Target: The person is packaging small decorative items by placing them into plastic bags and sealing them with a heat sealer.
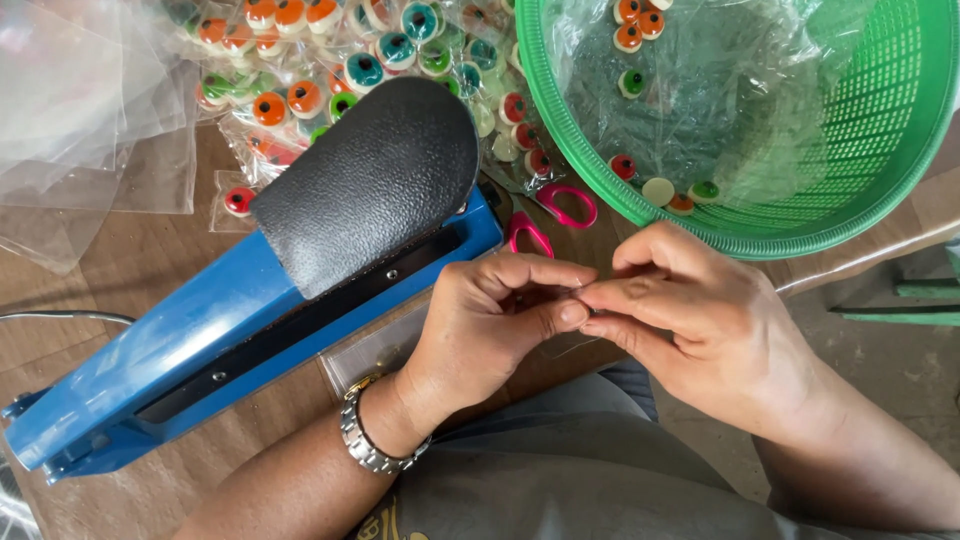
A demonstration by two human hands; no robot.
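Note:
My left hand [490, 320] and my right hand [690, 320] meet fingertip to fingertip just in front of me, pinching a small clear plastic bag [572, 345] between them; it is thin and hard to make out. A metal watch sits on my left wrist. Left of my hands lies a blue heat sealer [200, 340] with a black textured handle [370, 180], its arm raised. Behind it lie many small sealed packets of round, eye-like candies [300, 95] in orange, teal, green and red.
A green plastic basket [860, 150] lined with clear plastic holds several loose candies at the top right. Pink-handled scissors [555, 215] lie between sealer and basket. Clear empty bags [80, 110] are piled at the top left. A wooden tabletop [150, 250] carries it all.

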